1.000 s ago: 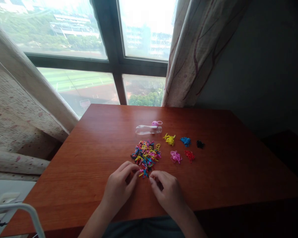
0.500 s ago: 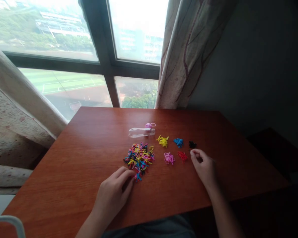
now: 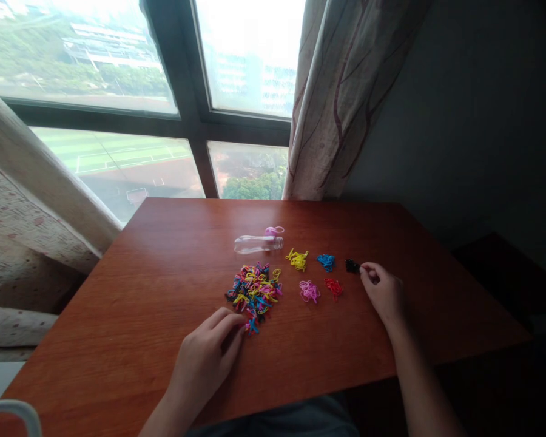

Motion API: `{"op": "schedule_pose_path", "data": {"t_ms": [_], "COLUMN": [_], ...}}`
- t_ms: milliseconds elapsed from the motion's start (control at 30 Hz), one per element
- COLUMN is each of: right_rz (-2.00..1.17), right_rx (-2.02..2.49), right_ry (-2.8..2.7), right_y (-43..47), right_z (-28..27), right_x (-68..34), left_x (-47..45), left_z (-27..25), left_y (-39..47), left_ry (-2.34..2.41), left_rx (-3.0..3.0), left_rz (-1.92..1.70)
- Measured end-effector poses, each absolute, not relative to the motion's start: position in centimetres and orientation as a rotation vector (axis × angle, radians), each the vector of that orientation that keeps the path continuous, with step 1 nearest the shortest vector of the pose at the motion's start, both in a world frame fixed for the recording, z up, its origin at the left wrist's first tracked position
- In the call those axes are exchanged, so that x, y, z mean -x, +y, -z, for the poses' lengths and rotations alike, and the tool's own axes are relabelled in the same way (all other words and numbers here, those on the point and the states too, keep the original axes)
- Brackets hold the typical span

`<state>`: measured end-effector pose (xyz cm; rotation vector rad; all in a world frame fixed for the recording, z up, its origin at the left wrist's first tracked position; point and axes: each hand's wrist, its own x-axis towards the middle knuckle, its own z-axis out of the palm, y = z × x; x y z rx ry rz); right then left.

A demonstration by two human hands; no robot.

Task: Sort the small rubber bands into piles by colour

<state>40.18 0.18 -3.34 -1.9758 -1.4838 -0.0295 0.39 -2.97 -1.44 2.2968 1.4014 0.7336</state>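
A mixed heap of small coloured rubber bands (image 3: 255,290) lies on the wooden table. At its near edge my left hand (image 3: 212,346) is closed in a pinch, with pink and blue bands at the fingertips. To the right sit sorted little piles: yellow bands (image 3: 297,260), blue bands (image 3: 326,262), pink bands (image 3: 309,291), red bands (image 3: 333,288) and black bands (image 3: 352,265). My right hand (image 3: 383,291) pinches at the right side of the black pile, thumb and forefinger together on what looks like a black band.
Behind the heap a clear plastic bottle (image 3: 257,244) lies on its side, a pink cap with a loop (image 3: 273,231) beside its neck. The table (image 3: 141,291) meets a window and curtains (image 3: 327,121) at the back. A white curved rail (image 3: 16,406) shows at lower left.
My right hand has moved right and slightly away from me, from just in front of the black pile to its right side. My left hand stays almost still at the heap.
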Motion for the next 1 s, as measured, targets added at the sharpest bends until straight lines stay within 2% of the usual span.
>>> {"op": "schedule_pose_path", "data": {"t_ms": [300, 700, 867, 1000], "right_rz": [-0.06, -0.392, -0.441, -0.445], "right_rx": [1.909, 1.547, 1.546, 1.543], "right_ry": [-1.382, -1.903, -1.927, -1.88], "right_y": [-3.1, -7.1, -7.3, -7.2], "right_z": [3.0, 2.7, 2.0, 2.3], "right_x": [-36.2, -25.4, -24.3, -24.6], "left_x": [-0.5, -2.7, -7.3, -11.1], "left_z": [0.4, -1.6, -3.1, -3.4], "left_y": [-2.7, -1.1, 1.5, 3.5], "left_ry": [1.348, 1.31, 1.18, 1.104], "left_rx": [-2.057, -2.021, -2.336, -2.557], "left_rz": [-0.876, -0.897, -0.766, -0.503]}}
